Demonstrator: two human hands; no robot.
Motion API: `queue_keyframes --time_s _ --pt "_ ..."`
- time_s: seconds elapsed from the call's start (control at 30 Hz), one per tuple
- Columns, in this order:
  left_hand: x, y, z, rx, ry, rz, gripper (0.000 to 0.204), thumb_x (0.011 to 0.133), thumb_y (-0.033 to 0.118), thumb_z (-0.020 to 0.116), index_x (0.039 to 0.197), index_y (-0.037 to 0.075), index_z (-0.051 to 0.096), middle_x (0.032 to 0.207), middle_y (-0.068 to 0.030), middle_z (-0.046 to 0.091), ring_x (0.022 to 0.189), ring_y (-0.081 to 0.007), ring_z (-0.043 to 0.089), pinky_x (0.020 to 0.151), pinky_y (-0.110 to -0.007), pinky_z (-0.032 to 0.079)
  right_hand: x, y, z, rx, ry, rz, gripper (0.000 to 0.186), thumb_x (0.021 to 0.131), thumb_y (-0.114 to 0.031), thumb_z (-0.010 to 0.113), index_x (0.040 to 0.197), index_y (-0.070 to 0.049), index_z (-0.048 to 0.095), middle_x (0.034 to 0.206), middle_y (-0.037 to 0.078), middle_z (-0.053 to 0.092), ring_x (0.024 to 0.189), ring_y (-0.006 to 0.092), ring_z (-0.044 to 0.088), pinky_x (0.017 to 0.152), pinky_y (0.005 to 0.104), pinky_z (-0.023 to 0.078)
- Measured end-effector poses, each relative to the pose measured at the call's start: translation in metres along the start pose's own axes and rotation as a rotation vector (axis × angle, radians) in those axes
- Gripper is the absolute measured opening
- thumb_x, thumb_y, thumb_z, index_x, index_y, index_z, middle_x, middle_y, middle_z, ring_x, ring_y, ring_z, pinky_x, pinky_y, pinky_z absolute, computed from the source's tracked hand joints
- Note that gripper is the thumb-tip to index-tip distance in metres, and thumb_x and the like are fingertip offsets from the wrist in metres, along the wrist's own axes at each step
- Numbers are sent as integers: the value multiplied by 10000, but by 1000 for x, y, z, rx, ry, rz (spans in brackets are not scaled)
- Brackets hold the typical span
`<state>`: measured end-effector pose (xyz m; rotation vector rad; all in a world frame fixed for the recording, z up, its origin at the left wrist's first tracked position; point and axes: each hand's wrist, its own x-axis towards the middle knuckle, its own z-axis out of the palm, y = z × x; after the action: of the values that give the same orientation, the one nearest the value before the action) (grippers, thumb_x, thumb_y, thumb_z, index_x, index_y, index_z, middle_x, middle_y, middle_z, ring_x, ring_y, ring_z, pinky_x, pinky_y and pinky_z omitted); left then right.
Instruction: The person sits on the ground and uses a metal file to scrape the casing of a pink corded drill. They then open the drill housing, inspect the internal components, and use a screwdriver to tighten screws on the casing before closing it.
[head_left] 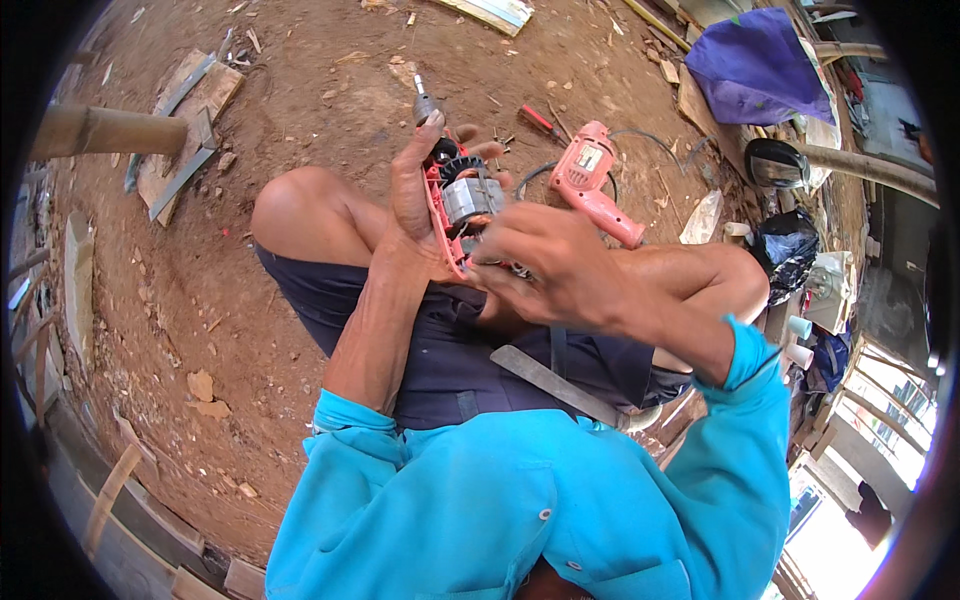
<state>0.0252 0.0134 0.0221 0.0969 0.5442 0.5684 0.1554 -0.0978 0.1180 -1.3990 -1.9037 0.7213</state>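
My left hand [412, 200] is wrapped round an opened electric drill [470, 200], its red half-shell resting against the palm. The drill's motor, with a silver core and copper windings, lies bare, and its chuck points away from me. Over the handle end, my right hand [550, 255] pinches at the inner parts; its fingers are partly blurred, and what they grip is hidden. On the ground to the right lies a pink drill housing [590, 180] with a label on its side. A red-handled screwdriver [540, 120] rests just beyond it.
A black cord [650, 135] curls round the housing. Across my lap lies a flat grey metal strip [555, 385]. Wood pieces with metal strips [190, 140] sit beside a post at far left. A purple cloth [757, 65] and black plastic bag [785, 245] lie at right.
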Motion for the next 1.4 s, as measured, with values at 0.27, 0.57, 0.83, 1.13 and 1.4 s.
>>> queue_keyframes --time_s 0.27,0.57,0.83,1.13,1.4 --pt "7 4 -16 -87 -166 124 522 998 495 584 1236 31 612 1121 -222 716 907 -414 747 714 -543 664 -46 -17 33 -227 352 111 308 732 -69 825 1010 -126 707 838 39 582 731 235 605 569 386 469" --pt "4 4 -12 -103 -59 190 536 983 501 608 1249 37 572 1088 -226 710 882 -431 746 650 -560 662 -39 -15 45 -177 430 182 252 777 -27 810 978 -104 678 835 50 594 735 262 619 566 406 490" --pt "0 8 -8 -100 -78 221 530 994 489 590 1257 30 569 1056 -212 722 871 -431 745 650 -556 662 -35 -10 49 -271 371 57 317 706 -5 790 983 -88 661 856 62 593 740 272 610 593 408 493" --pt "3 7 -18 -161 -215 305 492 1035 488 515 1261 62 613 1142 -183 714 981 -426 708 761 -581 635 -35 1 42 -211 411 32 303 723 -3 797 992 -45 664 883 83 621 764 267 637 628 398 524" --pt "-5 12 -14 -198 -268 336 557 1024 543 544 1310 70 608 1196 -156 687 1039 -438 682 811 -589 622 -61 -8 30 -197 440 88 340 769 12 809 1074 -72 683 890 84 666 749 270 687 588 398 549"
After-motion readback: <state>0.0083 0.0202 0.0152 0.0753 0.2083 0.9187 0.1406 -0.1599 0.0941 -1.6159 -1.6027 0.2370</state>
